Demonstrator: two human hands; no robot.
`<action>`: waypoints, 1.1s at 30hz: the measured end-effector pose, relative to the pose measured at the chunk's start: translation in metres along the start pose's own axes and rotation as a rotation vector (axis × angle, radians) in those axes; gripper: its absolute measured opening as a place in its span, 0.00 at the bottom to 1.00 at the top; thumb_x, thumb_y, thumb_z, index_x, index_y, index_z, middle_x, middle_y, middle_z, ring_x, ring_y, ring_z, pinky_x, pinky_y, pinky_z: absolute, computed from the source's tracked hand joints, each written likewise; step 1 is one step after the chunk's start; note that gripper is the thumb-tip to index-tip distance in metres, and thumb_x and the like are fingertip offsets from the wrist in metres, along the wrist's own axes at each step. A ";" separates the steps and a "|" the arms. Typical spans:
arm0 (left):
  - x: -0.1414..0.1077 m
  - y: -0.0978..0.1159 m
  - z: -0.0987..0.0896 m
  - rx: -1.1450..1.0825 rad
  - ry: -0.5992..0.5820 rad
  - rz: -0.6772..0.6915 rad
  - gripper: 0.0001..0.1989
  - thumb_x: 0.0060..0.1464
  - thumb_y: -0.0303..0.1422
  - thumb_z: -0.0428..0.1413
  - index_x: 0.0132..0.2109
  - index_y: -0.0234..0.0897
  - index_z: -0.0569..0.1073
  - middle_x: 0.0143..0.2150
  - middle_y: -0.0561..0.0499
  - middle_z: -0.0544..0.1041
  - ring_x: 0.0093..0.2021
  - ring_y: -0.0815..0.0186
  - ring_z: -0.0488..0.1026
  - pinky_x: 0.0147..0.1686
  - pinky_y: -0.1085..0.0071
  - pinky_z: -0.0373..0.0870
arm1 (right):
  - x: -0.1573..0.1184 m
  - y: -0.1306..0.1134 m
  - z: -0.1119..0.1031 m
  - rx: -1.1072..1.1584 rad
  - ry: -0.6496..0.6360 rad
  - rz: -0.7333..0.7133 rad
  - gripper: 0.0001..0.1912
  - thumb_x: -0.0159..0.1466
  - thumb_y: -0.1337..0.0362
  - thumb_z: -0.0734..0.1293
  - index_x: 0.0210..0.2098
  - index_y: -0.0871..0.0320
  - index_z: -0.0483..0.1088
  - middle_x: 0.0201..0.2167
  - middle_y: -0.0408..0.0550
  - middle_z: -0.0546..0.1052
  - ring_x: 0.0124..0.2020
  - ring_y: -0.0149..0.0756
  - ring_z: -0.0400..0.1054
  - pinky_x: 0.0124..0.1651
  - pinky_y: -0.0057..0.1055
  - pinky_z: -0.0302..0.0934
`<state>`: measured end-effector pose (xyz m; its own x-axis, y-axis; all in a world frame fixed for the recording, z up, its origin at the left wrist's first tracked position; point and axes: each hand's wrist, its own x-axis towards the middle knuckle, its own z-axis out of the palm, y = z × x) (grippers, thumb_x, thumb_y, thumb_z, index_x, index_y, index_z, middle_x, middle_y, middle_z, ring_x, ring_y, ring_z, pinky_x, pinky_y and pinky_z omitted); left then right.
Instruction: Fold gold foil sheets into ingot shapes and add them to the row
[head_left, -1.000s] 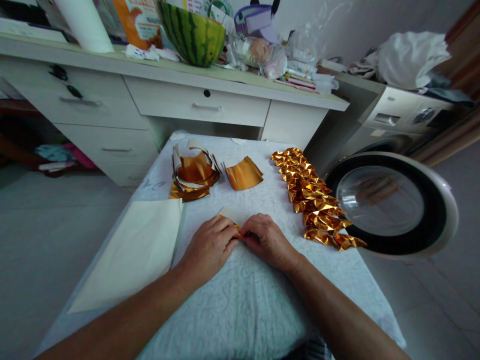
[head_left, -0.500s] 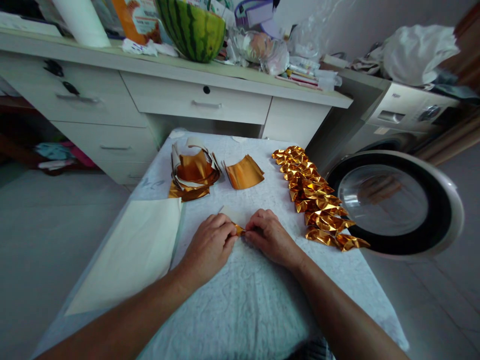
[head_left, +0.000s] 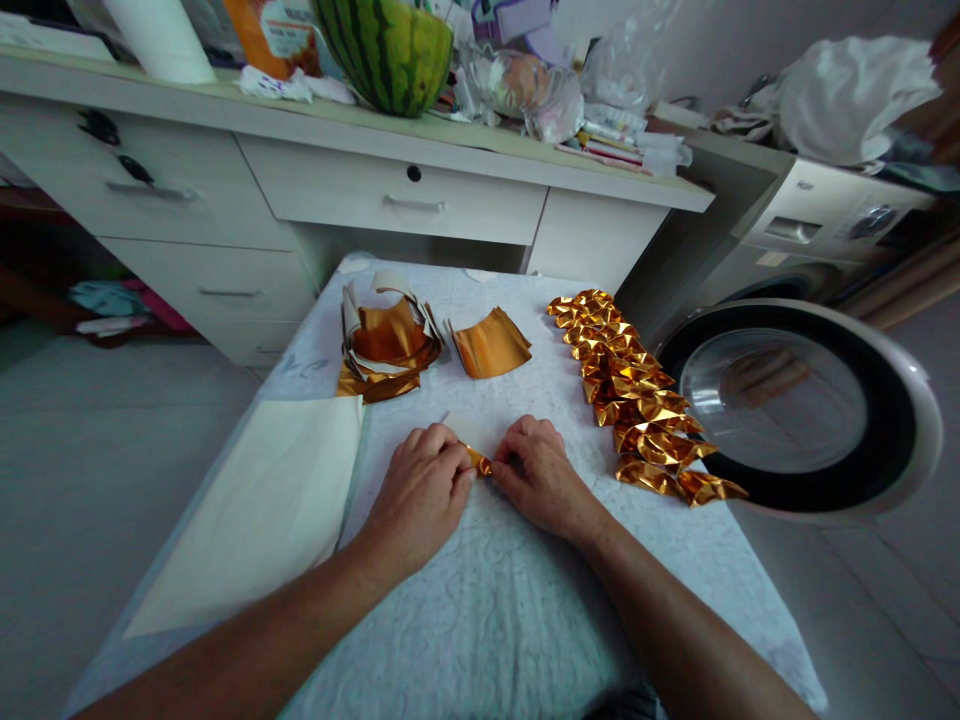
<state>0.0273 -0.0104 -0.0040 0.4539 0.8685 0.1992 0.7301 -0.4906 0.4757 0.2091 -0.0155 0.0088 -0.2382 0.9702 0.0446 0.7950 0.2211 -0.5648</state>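
Between my hands, at the middle of the table, lies a small sheet of gold foil paper [head_left: 478,461], its pale back facing up and its near edge turned over in gold. My left hand [head_left: 424,487] pinches the left end of that edge. On the right end, my right hand [head_left: 540,475] grips with thumb and fingers closed. Beyond them sit a small stack of curved gold foil sheets [head_left: 491,343] and a bigger curled pile [head_left: 390,340] to its left. Folded gold foil pieces [head_left: 637,400] stand in rows along the right side.
A cream paper sheet [head_left: 255,510] covers the table's left part. Behind the table, a white counter with drawers [head_left: 390,190] carries a cut watermelon [head_left: 386,55] and clutter. The open round door [head_left: 795,405] of a washing machine [head_left: 810,215] stands by the right edge.
More gold shows at the folded edge by my right fingertips. Both hands stay nearly in place, and the camera view has shifted slightly.
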 end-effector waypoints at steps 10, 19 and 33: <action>0.002 0.005 0.001 0.062 -0.017 -0.053 0.06 0.58 0.27 0.51 0.34 0.36 0.72 0.40 0.47 0.69 0.43 0.59 0.66 0.44 0.59 0.67 | 0.002 -0.002 0.004 -0.054 0.026 0.082 0.06 0.60 0.67 0.66 0.27 0.58 0.70 0.34 0.47 0.68 0.40 0.38 0.59 0.43 0.35 0.50; 0.001 0.007 0.001 0.109 -0.029 -0.072 0.06 0.58 0.27 0.50 0.34 0.36 0.71 0.40 0.46 0.69 0.42 0.57 0.65 0.44 0.58 0.66 | 0.002 -0.005 0.006 -0.090 0.029 0.107 0.07 0.61 0.66 0.65 0.27 0.58 0.70 0.35 0.47 0.68 0.40 0.38 0.58 0.42 0.35 0.49; -0.001 0.008 0.004 0.123 -0.015 -0.088 0.04 0.57 0.27 0.50 0.34 0.37 0.69 0.39 0.46 0.69 0.42 0.57 0.64 0.43 0.58 0.65 | 0.001 -0.006 0.008 -0.135 0.024 0.121 0.06 0.62 0.65 0.65 0.29 0.58 0.70 0.37 0.48 0.68 0.42 0.39 0.58 0.43 0.36 0.51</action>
<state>0.0347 -0.0149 -0.0040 0.3921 0.9079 0.1482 0.8239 -0.4183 0.3824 0.1995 -0.0165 0.0061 -0.1241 0.9923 0.0031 0.8853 0.1121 -0.4513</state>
